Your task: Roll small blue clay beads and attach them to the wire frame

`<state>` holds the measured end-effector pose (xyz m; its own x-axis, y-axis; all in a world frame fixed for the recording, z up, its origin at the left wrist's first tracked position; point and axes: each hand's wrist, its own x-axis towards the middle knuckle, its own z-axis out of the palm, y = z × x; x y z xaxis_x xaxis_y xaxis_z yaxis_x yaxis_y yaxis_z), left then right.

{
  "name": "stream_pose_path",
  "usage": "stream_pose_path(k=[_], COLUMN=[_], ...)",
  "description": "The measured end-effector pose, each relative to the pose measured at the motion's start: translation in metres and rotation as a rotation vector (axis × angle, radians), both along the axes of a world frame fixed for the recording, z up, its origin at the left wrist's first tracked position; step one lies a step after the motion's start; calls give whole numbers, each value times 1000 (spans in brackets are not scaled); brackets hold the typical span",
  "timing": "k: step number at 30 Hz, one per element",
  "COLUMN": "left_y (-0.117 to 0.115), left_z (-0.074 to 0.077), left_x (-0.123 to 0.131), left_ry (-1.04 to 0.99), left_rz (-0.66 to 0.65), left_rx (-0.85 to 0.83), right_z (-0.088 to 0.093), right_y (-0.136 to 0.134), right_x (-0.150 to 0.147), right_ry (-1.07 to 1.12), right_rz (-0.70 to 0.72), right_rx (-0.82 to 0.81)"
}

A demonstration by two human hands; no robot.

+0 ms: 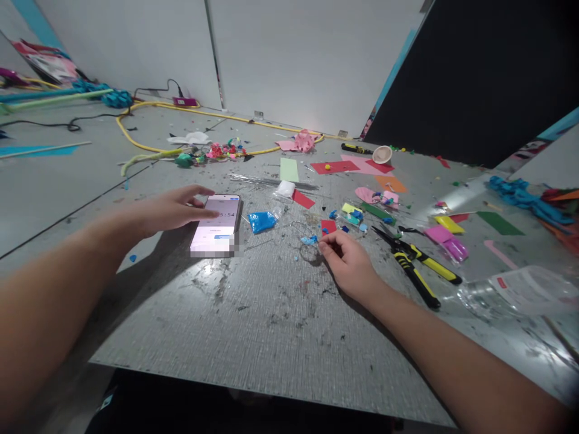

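My left hand (181,208) lies at the left side of a smartphone (216,232), its fingers stretched apart over the screen, which shows large digits. My right hand (346,259) is pinched at a small light-blue piece (310,240) just above the grey table. Its thumb and index finger meet beside the piece's right end. Thin wire loops (302,229) lie around it. Between the hands is a plastic packet of blue material (262,222). A small red card (329,227) lies just behind my right fingertips.
Black-and-yellow pliers (414,259) lie open right of my right hand, near a clear plastic bottle (515,292). Thin wires (271,182), a white packet (286,189) and coloured paper (335,167) lie behind. A yellow cable (217,113) runs along the white panels.
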<state>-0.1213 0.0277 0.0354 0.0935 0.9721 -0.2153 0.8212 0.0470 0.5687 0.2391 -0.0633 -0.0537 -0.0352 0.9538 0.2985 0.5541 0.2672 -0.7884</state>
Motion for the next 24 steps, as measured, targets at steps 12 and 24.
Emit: stream_pose_path(k=[12,24], left_y=[-5,6], left_z=[-3,-2], left_x=[4,-2], left_ry=[44,61], left_rz=[-113,-44], left_rx=[-11,85], right_z=[0,1], right_y=[0,0], right_x=[0,0], right_ry=[-5,-18], right_rz=[-1,1], right_rx=[2,0])
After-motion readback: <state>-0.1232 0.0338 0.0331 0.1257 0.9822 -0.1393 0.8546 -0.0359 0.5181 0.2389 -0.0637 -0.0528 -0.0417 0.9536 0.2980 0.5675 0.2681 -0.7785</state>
